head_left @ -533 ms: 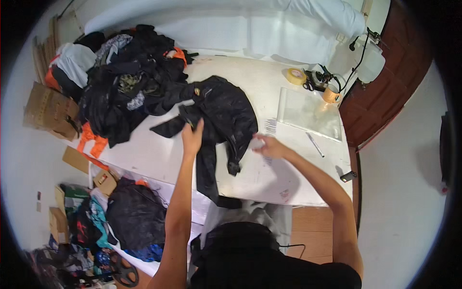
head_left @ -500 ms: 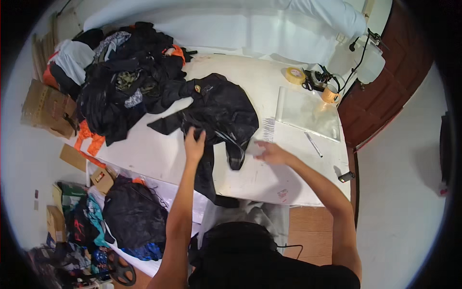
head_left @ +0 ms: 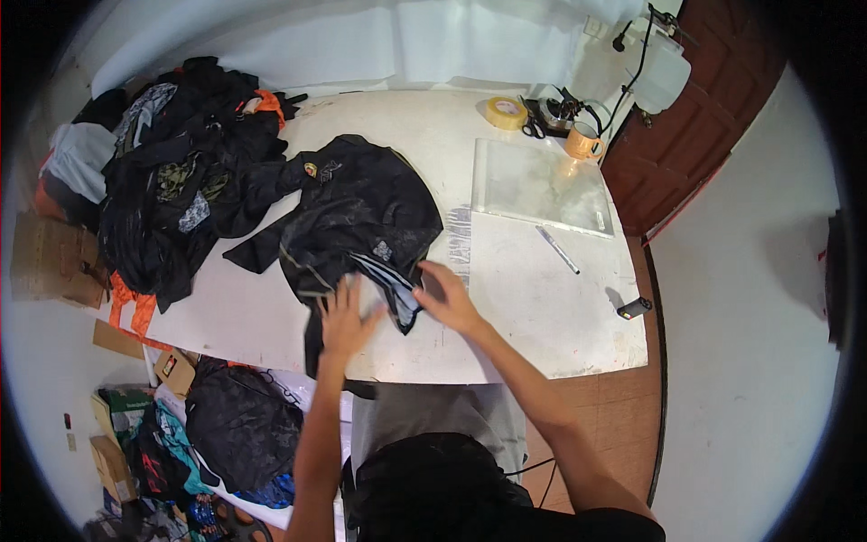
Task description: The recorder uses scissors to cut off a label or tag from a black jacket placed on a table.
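Black garment (head_left: 375, 203) lies on table (head_left: 533, 316), beside clothes pile (head_left: 217, 135). Hands apart: left hand (head_left: 344, 322) spread at lower edge, right hand (head_left: 452, 304) by pale-lined opening (head_left: 405, 309), grip unclear from here. Seems best handled with flat palms, easing creases outward.

From my end I see a yellow tape roll (head_left: 507, 114) beside scissors (head_left: 534, 130), an orange mug (head_left: 582, 143) near a clear plastic sheet (head_left: 542, 188), a pen (head_left: 558, 250), a brown door (head_left: 682, 135) and a cardboard box (head_left: 56, 262).

Black garment (head_left: 384, 194) — on white table (head_left: 515, 298)
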`<state>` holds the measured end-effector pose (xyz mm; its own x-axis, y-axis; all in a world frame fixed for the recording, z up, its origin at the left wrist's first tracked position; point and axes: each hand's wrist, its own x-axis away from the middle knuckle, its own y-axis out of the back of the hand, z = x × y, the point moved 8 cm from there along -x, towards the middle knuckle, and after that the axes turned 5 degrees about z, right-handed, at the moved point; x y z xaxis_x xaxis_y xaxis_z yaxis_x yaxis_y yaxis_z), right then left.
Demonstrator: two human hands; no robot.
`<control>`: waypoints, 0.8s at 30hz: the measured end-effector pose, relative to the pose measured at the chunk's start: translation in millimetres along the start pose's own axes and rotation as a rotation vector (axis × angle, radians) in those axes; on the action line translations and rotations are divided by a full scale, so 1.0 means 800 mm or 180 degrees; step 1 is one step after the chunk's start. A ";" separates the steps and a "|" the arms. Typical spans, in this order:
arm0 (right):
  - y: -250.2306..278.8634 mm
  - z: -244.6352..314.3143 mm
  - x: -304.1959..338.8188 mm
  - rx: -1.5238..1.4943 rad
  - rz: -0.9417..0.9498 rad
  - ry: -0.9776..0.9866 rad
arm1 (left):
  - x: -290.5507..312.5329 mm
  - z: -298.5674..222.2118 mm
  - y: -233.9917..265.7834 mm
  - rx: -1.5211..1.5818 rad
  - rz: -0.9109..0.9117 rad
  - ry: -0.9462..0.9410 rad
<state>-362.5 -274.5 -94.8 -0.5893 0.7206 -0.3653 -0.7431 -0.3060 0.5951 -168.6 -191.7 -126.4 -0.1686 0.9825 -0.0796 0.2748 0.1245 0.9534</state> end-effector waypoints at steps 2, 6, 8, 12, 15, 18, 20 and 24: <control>0.023 -0.033 -0.004 -0.0993 -0.0346 -0.0419 | -0.060 0.028 0.017 0.1562 0.0018 0.0090; 0.040 -0.064 -0.020 -0.0266 -0.0879 -0.0734 | -0.145 0.124 0.055 0.1570 -0.0393 0.1296; 0.065 -0.076 -0.028 0.0717 -0.1232 -0.0806 | -0.153 0.128 0.071 0.0740 -0.0595 0.1874; 0.118 -0.156 -0.047 0.2063 -0.1431 -0.1743 | -0.100 -0.023 0.061 0.1249 -0.1904 0.0107; 0.098 -0.168 -0.076 0.2448 -0.0810 -0.2219 | -0.037 -0.161 0.057 0.2689 -0.0904 -0.0821; 0.084 -0.156 -0.087 0.2324 -0.0784 -0.2099 | -0.019 -0.268 0.078 0.2452 -0.0100 -0.2059; 0.100 -0.171 -0.072 0.2323 -0.0886 -0.2085 | -0.035 -0.318 0.065 0.1715 -0.0030 -0.2301; 0.099 -0.153 -0.068 0.2183 -0.0771 -0.1917 | -0.134 -0.229 -0.018 0.1994 -0.0272 -0.1345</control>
<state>-427.7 -414.2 -115.3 -0.0380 0.9754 -0.2169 -0.3622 0.1889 0.9128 -327.8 -324.0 -78.7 0.1289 0.9198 -0.3706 0.7844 0.1341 0.6056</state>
